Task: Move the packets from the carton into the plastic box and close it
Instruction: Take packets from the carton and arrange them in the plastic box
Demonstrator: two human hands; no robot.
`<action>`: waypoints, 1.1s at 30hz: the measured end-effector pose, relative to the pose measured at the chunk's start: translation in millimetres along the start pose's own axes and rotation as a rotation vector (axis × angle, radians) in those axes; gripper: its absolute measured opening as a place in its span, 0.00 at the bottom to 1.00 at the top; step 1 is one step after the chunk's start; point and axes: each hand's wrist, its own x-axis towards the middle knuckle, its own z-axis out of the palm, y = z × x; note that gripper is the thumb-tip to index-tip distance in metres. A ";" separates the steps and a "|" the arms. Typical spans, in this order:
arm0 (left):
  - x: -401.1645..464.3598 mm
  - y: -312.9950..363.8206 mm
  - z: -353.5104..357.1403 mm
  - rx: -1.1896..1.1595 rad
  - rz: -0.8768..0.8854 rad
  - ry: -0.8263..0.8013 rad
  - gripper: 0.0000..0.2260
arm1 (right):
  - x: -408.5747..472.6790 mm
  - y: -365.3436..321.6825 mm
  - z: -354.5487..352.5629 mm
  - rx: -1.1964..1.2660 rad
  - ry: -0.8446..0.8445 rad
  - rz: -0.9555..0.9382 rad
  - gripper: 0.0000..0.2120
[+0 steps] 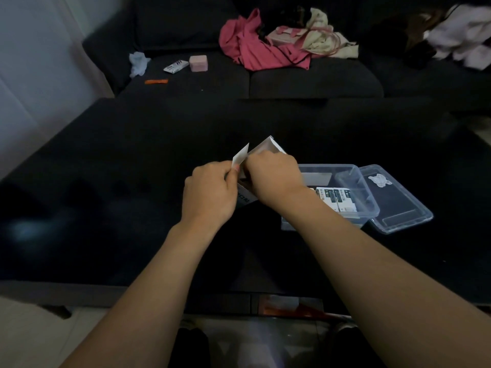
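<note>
Dim room, dark glossy table (132, 181). Left hand (210, 192) is pinching the carton (268, 148) flap aside, its grip steadying the opening; right hand (275, 172) is reaching inside, fingers hidden. Just right, the plastic box (369, 205) is already holding packets (336, 199), lid (406, 208) off beyond.

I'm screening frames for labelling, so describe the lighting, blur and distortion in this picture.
Head view: dim overall, the black glossy table swallowing detail and carrying faint hazy reflections at left; wide-angle bending curves the dark sofa edges; corners are smeared; print on the white packets inside the clear plastic box is too soft to read.
</note>
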 end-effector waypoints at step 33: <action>-9.7 53.2 1.1 -1.272 -0.528 -0.666 0.16 | -41.4 99.3 -70.9 0.880 -0.266 -0.028 0.11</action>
